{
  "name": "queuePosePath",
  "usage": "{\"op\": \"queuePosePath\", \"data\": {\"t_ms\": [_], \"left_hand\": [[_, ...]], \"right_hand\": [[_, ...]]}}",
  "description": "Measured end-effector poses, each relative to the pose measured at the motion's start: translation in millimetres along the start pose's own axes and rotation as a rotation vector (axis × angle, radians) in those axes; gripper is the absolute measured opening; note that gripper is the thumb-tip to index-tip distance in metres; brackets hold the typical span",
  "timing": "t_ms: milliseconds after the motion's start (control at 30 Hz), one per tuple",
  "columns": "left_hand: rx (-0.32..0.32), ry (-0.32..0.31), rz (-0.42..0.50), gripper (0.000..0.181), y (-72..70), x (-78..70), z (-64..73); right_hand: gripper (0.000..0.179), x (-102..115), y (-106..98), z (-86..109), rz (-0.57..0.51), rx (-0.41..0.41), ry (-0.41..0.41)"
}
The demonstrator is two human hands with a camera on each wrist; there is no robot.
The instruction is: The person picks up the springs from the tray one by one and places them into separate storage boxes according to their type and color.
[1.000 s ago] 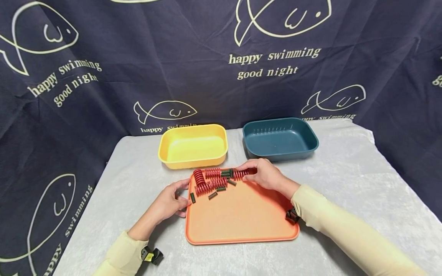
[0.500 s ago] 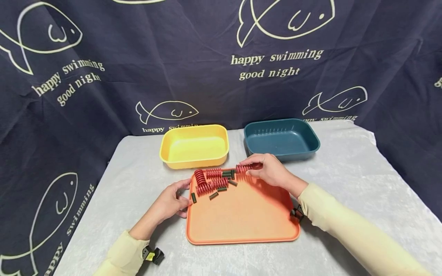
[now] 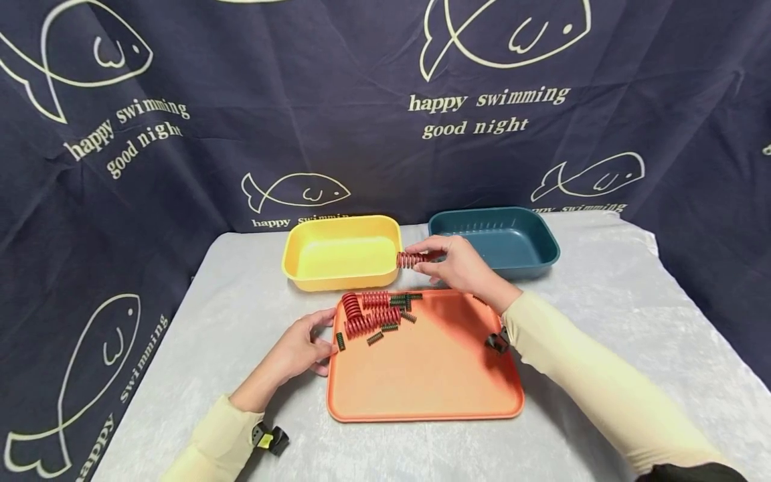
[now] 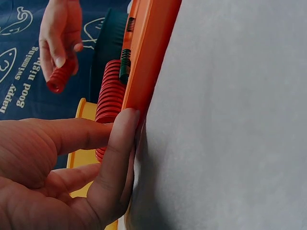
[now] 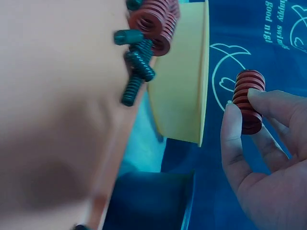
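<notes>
In the head view my right hand (image 3: 456,266) pinches a red coil spring (image 3: 411,260) between thumb and fingers, off the tray, near the right end of the yellow bin (image 3: 289,268). The right wrist view shows the same red spring (image 5: 248,101) in the fingertips. My left hand (image 3: 298,347) grips the left rim of the orange tray (image 3: 421,375). At that tray's far left lie several large red springs (image 3: 375,321) and several small dark green springs (image 3: 389,328), some touching. A small green spring (image 3: 340,341) lies by the left rim.
Behind the tray stand the yellow bin and, to its right, a dark blue bin (image 3: 545,258), partly hidden by my right hand. Another small spring (image 3: 480,300) lies near the tray's far right corner. A navy fish-print cloth (image 3: 373,134) hangs behind the grey-covered table (image 3: 602,301).
My right hand has lifted the red spring from the tray's far edge and carried it away and to the left, toward the yellow bin. The left hand keeps its place on the rim.
</notes>
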State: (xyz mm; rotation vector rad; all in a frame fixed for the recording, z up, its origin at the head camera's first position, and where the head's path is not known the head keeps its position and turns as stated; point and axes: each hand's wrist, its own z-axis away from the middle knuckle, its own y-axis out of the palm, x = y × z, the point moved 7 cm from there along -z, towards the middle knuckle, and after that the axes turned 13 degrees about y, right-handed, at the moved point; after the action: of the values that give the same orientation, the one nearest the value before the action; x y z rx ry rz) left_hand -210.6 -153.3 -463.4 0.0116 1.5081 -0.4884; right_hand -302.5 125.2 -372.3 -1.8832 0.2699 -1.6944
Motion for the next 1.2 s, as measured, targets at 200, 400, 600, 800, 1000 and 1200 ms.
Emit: {"op": "queuePosePath", "data": {"t_ms": [200,400,600,800,1000,1200], "left_hand": [[0.001,-0.004,0.010,0.076,-0.2,2.1,-0.9],[0.001,-0.002,0.010,0.075,0.1,2.2,-1.0],[-0.011,0.002,-0.001,0.076,-0.3,4.2,-0.5],[-0.019,0.001,-0.004,0.076,1.2,3.7,0.4],[-0.004,0.011,0.009,0.075,0.8,2.8,2.4],[-0.017,0.013,0.016,0.075,1.5,4.9,0.8]], "right_hand": [[0.033,10.6,4.8,-19.2,-0.066,0.028,0.069],[0.032,19.8,11.3,-38.4,-0.109,0.019,0.105],[0.032,32.9,27.1,-56.1,-0.126,0.022,0.108],[0.033,41.5,47.6,-69.0,-0.147,0.032,0.126],[0.034,40.5,68.3,-82.4,-0.183,0.025,0.192],[0.032,32.0,84.0,-91.7,-0.154,-0.013,0.241]]}}
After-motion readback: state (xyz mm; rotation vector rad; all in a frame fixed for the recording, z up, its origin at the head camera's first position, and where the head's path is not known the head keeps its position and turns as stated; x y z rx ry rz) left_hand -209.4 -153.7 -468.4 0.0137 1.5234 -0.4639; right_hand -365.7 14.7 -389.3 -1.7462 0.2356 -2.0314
